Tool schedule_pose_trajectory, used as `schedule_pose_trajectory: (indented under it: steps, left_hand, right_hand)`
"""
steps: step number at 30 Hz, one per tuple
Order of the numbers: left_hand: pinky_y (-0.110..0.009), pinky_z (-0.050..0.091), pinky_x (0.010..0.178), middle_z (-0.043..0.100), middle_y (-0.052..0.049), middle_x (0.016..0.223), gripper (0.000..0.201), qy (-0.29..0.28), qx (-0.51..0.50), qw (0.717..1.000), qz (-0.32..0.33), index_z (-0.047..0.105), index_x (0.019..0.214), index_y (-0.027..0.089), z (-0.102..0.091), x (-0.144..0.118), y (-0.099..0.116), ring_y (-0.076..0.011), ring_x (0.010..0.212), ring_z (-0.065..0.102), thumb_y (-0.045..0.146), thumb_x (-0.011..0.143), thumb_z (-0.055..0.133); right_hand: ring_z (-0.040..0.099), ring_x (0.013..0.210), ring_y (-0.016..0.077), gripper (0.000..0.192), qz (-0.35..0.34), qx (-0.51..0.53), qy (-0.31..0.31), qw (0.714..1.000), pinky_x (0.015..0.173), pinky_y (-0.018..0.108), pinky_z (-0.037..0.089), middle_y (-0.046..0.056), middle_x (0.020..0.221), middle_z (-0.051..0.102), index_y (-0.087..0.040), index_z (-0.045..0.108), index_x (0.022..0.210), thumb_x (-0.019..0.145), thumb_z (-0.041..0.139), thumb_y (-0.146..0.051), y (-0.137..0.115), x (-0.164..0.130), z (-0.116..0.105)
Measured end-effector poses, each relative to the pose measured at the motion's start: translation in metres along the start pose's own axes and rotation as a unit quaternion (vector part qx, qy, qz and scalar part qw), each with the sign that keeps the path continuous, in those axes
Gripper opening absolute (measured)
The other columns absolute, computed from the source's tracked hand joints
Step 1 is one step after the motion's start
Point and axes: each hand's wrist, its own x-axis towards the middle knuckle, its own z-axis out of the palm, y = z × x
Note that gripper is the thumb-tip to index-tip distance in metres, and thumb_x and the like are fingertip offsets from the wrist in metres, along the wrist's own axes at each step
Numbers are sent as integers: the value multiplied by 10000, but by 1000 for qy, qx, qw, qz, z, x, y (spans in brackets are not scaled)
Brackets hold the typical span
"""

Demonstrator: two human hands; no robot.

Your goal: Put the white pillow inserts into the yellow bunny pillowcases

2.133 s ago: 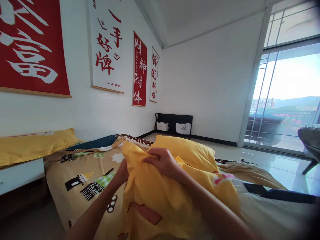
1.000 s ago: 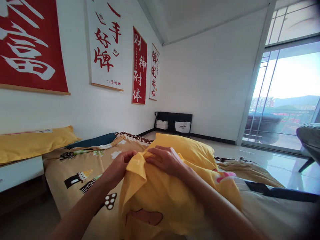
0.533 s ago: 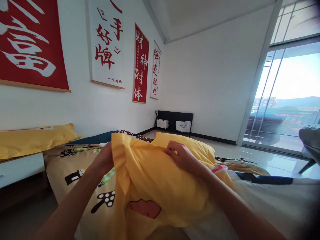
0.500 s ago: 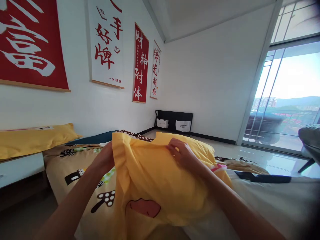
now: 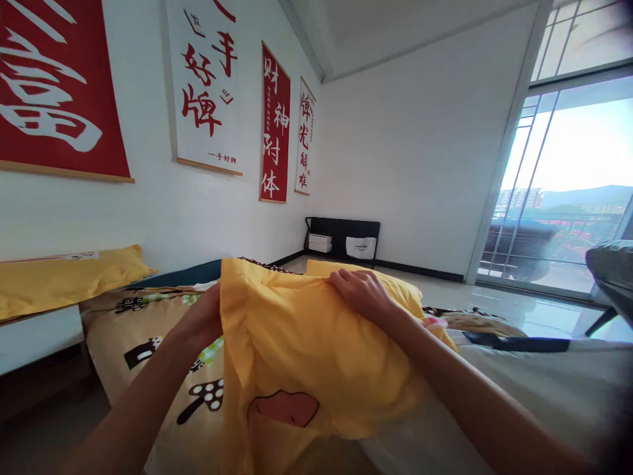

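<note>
Overhead — scroll (image 5: 204, 86) reading 一手好牌 — hands (image 5: 361, 292) on pillowcase (image 5: 297, 343)

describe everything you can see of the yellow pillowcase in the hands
The yellow pillowcase looks like soft woven cotton, bright yellow with a flat flange border down its left edge and a pinkish-red printed shape low on the front. It is held up over the patterned bedspread, slightly creased and billowed. The left hand grips its left edge from behind; the right hand pinches the top edge. Whether a pillow is inside cannot be told.
</note>
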Motion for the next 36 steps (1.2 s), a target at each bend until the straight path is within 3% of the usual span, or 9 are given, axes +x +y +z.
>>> schedule_pose_trajectory:
  steps: [2,5,9,13,18,23,31,33,36]
  left_hand:
    - [-280,560,625,704,-65,730,203,-12,-3,1000,-13,669,753,138,0,4,-5,-234,747,674,261,599,721]
    - [-262,545,601,708,-68,766,199,-40,2,999,-24,669,755,129,0,9,-11,-220,728,670,258,614,722]
    - [-217,504,566,706,-68,794,220,-46,28,999,6,683,803,124,3,7,-17,-200,742,664,250,634,748]
    - [-203,489,660,700,-76,932,279,-74,48,996,35,685,941,139,8,-2,-21,-179,839,649,330,742,722]
    - [-251,477,812,667,-82,1096,309,-88,141,980,108,655,1054,163,8,-9,-30,-191,957,620,339,801,674]
    - [-294,485,776,696,-71,924,260,-35,203,966,155,671,913,144,11,-6,-51,-219,864,625,341,743,687]
    - [-246,443,688,626,-28,833,272,-53,230,951,200,597,882,166,8,-2,-55,-173,775,568,432,830,582]
    - [-228,388,609,560,1,735,272,-52,262,939,217,557,823,171,4,0,-52,-140,679,498,440,856,541]
    - [-242,366,642,527,6,713,235,-45,344,895,279,527,755,176,3,5,-51,-135,672,454,382,869,510]
  right_hand:
    - [585,738,187,228,-7,18,0,1000,635,294,319,67,779,660,-166,633,822,949,454,-228,-8,0,-1]
    - [579,830,195,105,42,146,93,984,711,286,375,79,864,667,-164,629,839,888,542,-197,-36,-2,-9]
    - [545,629,112,131,73,428,102,895,606,222,373,-9,703,645,-193,622,756,859,544,-209,-86,0,-28]
    - [520,604,107,135,109,499,104,854,587,221,345,-16,677,642,-189,635,747,804,520,-149,-112,8,-31]
    - [544,627,114,158,102,551,103,822,602,222,378,-6,712,663,-184,666,780,800,510,-180,-110,9,-23]
    - [600,657,146,183,136,582,89,797,632,250,431,12,726,691,-192,680,769,819,560,-321,-110,5,-19]
    - [480,603,120,219,118,536,97,830,591,242,374,-15,644,568,-204,521,666,840,519,-337,-99,1,-23]
    - [433,592,112,236,104,571,82,810,568,238,346,-25,622,507,-202,489,666,833,515,-368,-97,1,-23]
    - [403,584,105,278,101,672,40,733,547,237,325,-32,624,462,-193,498,687,799,543,-444,-98,3,-20]
